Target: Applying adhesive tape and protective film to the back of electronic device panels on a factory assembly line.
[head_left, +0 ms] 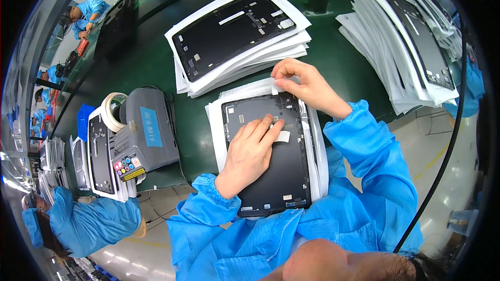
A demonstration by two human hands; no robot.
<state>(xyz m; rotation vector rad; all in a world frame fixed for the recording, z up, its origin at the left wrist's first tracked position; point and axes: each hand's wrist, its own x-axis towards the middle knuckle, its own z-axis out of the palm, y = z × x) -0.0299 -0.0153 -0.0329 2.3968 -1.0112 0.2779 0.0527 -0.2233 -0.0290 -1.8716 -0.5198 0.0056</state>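
Note:
Right in front of me, a black device cover (265, 177) with small pads along its edges rests on a stack of white sheets (217, 132). My left hand (250, 151) lies on its middle, fingers stretched out, next to a small white strip (282, 136) on the surface. At the cover's far right corner my right hand (307, 86) is closed, thumb against fingers, in a pinch on a thin white strip (274, 89). How far that strip runs under the fingers is hidden.
Beyond it stands a stack of similar covers (208, 36) with white sheets between. A taller stack (385, 47) leans at the right. Left are a grey tape dispenser (151, 145) and tape rolls (112, 112). A black cable (442, 161) hangs at right. Co-workers in blue sit at left.

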